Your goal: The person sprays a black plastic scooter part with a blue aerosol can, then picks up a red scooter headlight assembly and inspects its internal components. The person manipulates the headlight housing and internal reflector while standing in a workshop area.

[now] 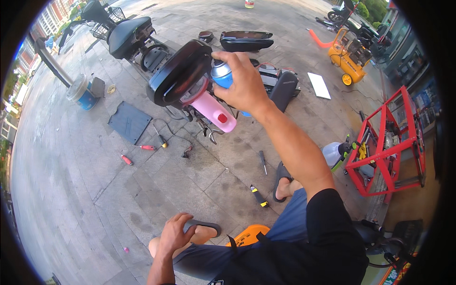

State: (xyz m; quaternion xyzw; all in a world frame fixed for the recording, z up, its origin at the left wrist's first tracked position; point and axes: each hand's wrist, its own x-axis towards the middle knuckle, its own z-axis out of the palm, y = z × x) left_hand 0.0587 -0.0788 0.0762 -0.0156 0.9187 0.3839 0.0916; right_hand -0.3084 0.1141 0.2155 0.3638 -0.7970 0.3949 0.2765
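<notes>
Spray can (222, 76) is gripped by the right hand (244, 86), nothing by the left hand (175, 233), with a grey panel (129, 122) seemingly unfitted toward the paving's (104, 175) left edge.

R hand (242, 83) hides pt. of blue spray can (221, 74); L forearm (162, 268) cut off at btm. edge; distant bldgs. (50, 19) blurred.

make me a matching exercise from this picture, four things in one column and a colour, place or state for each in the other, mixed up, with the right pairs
1. can
2. compressor
3. cart
4. left hand

A. red
B. holding nothing
C. orange-yellow
D. in the right hand

Pairs: 1-D, 2-C, 3-A, 4-B
</notes>
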